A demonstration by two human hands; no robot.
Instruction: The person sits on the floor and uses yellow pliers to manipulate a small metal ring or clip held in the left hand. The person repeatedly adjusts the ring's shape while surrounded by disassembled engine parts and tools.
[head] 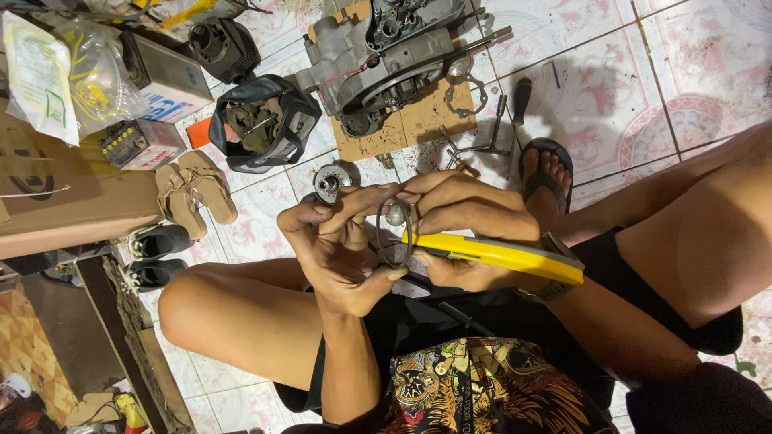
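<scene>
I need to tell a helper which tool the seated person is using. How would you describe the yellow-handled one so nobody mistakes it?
Start at the grey engine casing on cardboard on the tiled floor, then drop to the two hands below it. The right hand grips the yellow-handled tool beside a thin metal ring that the left hand pinches. Its bright yellow handle stands out from the dark-handled screwdriver on the floor.

The left hand [342, 253] pinches a thin metal ring [396, 233] between thumb and fingers; the right hand [466, 233] grips the ring's other side and holds a yellow-handled tool [498, 255], its handle pointing right; both hands hover above the person's lap, knees spread wide; on the tiled floor [708, 72] beyond lie an engine block [394, 64] on a piece of cardboard [418, 124], a black bag [265, 124], tan sandals [193, 193], black shoes [157, 253], and a screwdriver [519, 112] near the sandalled foot [547, 173].
</scene>
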